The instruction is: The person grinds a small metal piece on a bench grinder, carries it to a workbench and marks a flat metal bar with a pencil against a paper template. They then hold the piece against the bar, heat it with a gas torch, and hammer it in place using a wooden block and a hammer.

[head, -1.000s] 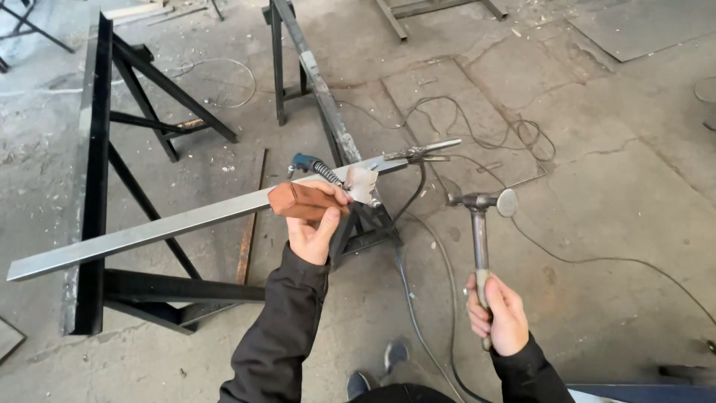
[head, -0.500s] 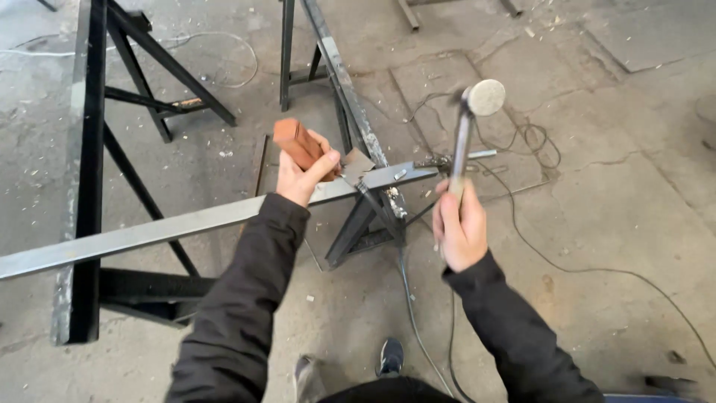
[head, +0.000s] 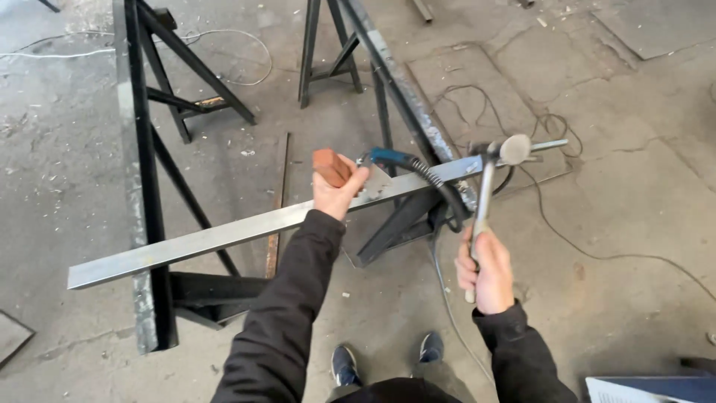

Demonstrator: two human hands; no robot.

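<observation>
The left hand (head: 337, 190) grips a reddish-brown rectangular block (head: 330, 166) over the long grey steel flat bar (head: 224, 235). The right hand (head: 486, 269) clasps a metal-handled hammer (head: 513, 149), its head at the bar's far end.

A grey concrete floor (head: 641, 224), cracked and stained, is littered with small scraps and chips. Two black steel trestles stand on it: one at the left (head: 142, 224), one at upper middle (head: 328, 52). A thin pale cable (head: 224, 37) loops across the floor at top left, and a dark cable (head: 597, 254) trails right. Daylight is flat and even.
</observation>
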